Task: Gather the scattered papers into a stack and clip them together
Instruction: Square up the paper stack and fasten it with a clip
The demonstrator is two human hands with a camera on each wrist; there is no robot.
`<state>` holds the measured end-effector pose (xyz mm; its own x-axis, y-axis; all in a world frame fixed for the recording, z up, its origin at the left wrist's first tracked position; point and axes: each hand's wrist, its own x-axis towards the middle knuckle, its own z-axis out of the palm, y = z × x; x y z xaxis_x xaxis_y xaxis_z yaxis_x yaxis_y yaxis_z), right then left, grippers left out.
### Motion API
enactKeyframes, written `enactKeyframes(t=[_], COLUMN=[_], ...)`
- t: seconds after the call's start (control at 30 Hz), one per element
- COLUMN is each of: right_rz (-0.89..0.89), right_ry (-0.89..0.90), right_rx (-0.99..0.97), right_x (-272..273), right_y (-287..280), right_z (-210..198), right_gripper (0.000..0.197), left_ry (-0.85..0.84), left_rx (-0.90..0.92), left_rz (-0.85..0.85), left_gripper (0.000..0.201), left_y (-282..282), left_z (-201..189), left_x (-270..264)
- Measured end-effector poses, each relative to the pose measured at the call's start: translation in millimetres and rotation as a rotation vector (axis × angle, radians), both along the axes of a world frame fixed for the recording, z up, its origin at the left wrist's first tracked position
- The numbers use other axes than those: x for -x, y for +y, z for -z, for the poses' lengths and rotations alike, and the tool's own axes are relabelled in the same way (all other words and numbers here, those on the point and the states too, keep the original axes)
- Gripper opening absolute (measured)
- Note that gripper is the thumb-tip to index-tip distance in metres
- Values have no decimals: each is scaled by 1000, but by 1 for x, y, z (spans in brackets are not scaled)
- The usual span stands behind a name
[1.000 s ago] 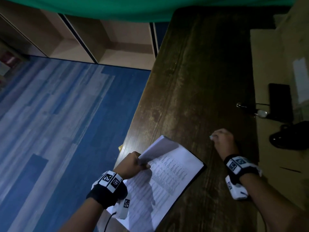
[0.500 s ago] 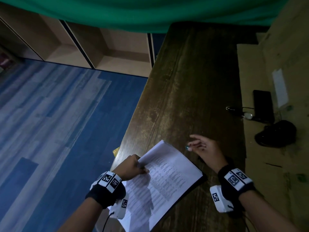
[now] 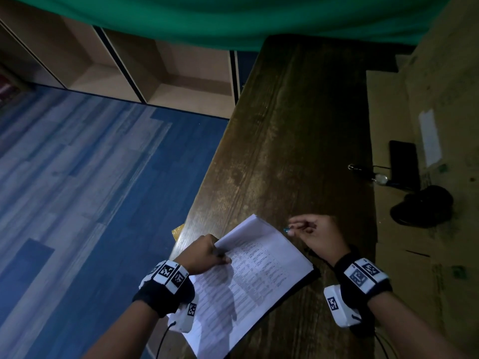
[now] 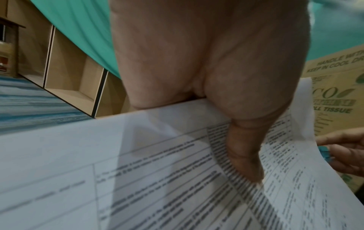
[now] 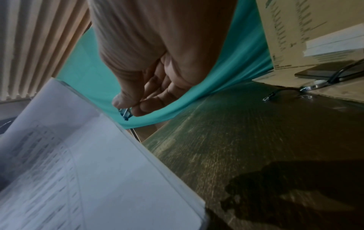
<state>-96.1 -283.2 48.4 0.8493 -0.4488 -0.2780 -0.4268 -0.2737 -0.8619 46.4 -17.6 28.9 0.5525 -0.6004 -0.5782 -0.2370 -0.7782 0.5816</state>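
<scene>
A stack of printed papers (image 3: 261, 270) lies at the near end of the dark wooden table (image 3: 298, 141), partly over its left edge. My left hand (image 3: 207, 252) grips the stack's far-left edge, thumb (image 4: 244, 155) pressed on the top sheet, and that corner curls upward. My right hand (image 3: 315, 231) hovers just beyond the stack's far-right edge, pinching a small blue clip (image 3: 286, 230) between thumb and fingertip. The clip (image 5: 124, 113) sits close to the paper edge (image 5: 122, 124), not touching it. It also shows as a teal clip (image 4: 325, 153) in the left wrist view.
Cardboard boxes (image 3: 425, 125) flank the table's right side, carrying a black phone (image 3: 404, 161), a cable with a metal ring (image 3: 363, 168) and a dark bundle (image 3: 422, 206). Blue plank floor (image 3: 90, 177) and open wooden shelves (image 3: 166, 73) lie left; green cloth (image 3: 233, 19) hangs behind.
My right hand lifted off the table with the clip and moved left toward the papers' far corner. The left hand kept its grip on the stack.
</scene>
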Motion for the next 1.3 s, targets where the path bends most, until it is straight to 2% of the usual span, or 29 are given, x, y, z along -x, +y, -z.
enactKeyframes(t=[0.33, 0.47, 0.73, 0.87, 1.07, 1.2, 1.3], right_rz=[-67, -86, -83, -105, -130, 12, 84], right_ry=[-42, -54, -76, -123, -127, -79, -53], right_rx=[126, 137, -16, -11, -115, -306, -305], right_x=[-1, 1, 0, 2, 2, 2, 1], right_y=[1, 0, 1, 2, -2, 0, 6], right_z=[-3, -4, -3, -2, -5, -8, -10], right_gripper=[18, 24, 22, 28, 18, 15, 18], left_ry=[-14, -15, -34, -59, -11, 29, 28], left_rx=[15, 16, 31, 50, 117, 184, 209], left_rz=[27, 37, 51, 71, 22, -7, 4], left_gripper=[44, 45, 45, 44, 51, 52, 53], left_y=[-9, -10, -12, -12, -8, -8, -10], left_z=[-6, -7, -12, -11, -7, -6, -9], left_x=[0, 1, 2, 1, -2, -5, -4])
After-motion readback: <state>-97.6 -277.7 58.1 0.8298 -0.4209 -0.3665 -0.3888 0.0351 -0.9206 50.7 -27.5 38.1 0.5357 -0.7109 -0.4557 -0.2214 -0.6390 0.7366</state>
